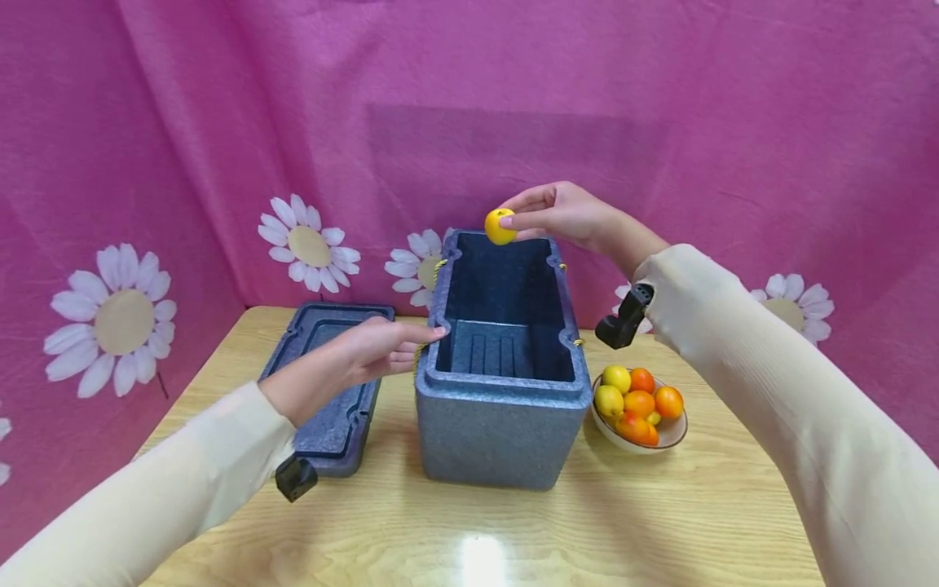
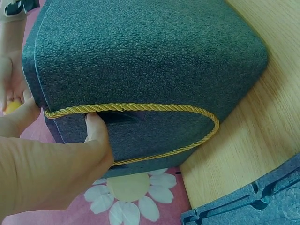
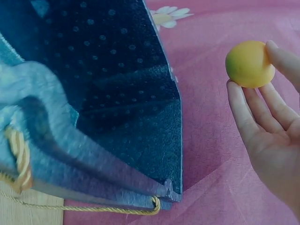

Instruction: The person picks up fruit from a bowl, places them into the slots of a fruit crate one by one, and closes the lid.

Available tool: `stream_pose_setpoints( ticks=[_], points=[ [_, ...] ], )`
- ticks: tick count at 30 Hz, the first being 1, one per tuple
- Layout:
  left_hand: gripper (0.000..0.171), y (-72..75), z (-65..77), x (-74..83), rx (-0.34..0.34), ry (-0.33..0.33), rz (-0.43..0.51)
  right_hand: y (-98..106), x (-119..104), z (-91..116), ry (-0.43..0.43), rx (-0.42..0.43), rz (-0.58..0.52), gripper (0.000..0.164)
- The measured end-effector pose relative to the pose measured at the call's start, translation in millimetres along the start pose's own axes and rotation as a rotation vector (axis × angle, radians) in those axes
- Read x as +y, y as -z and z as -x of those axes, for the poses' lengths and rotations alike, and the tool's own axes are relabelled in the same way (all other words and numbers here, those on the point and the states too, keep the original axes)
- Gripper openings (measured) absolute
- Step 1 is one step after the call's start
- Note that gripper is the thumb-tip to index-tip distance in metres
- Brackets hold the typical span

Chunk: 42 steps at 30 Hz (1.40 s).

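A small round yellow fruit (image 1: pixel 500 227) with a greenish patch is pinched between the thumb and fingertips of my right hand (image 1: pixel 561 214). The hand holds it above the far end of a deep grey foam box (image 1: pixel 491 436), whose lid is off. My left hand (image 1: pixel 377 349) grips the box's left wall near a rim notch, its thumb over the rim. Against the outer side, beside a twisted yellow rope handle (image 2: pixel 159 107), lies a finger of that hand. The box's visible floor is ribbed and bare; part of the interior is in shadow.
Right of the box stands a white bowl (image 1: pixel 619 440) with several yellow, orange and red fruits. The grey box lid (image 1: pixel 323 424) lies on the wooden table (image 1: pixel 396 530) at the left. A pink flowered cloth (image 1: pixel 513 73) hangs behind.
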<state>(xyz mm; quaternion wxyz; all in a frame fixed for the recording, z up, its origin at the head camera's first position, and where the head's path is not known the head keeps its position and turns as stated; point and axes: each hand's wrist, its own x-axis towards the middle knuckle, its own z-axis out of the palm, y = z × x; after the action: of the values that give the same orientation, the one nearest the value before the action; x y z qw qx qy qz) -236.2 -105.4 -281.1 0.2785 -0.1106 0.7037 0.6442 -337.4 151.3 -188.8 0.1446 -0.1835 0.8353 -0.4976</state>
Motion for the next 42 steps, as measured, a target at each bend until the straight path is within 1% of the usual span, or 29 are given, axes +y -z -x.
stream_pose_setpoints(
  ticks=[7,14,21,26,29,33,38,42],
  points=[
    [0.086,-3.6,1.9,-2.2,-0.013,-0.018,-0.021,0,5,-9,-0.036,0.028,0.013,0.043],
    [0.083,-6.9,5.4,-1.2,-0.005,-0.012,-0.016,-2,6,-19,-0.054,0.057,0.022,0.044],
    [0.084,-5.6,8.6,-1.9,0.01,-0.007,-0.024,-11,11,-28,-0.038,0.036,0.005,0.044],
    [0.085,-4.7,10.2,-3.0,-0.003,-0.005,-0.026,-16,15,-30,-0.06,0.054,-0.025,0.043],
    [0.086,-5.6,11.6,-3.0,0.002,0.001,-0.025,-17,17,-31,-0.066,0.06,-0.034,0.043],
    [0.086,-7.4,12.3,-2.6,0.009,0.004,-0.026,-16,21,-33,-0.076,0.057,-0.027,0.043],
    [0.086,-8.9,13.5,-2.5,0.005,0.004,-0.039,-17,26,-34,-0.123,0.048,-0.009,0.042],
    [0.086,-9.4,14.3,-2.0,0.001,0.001,-0.043,-18,27,-34,-0.144,0.049,0.033,0.04]
  ],
)
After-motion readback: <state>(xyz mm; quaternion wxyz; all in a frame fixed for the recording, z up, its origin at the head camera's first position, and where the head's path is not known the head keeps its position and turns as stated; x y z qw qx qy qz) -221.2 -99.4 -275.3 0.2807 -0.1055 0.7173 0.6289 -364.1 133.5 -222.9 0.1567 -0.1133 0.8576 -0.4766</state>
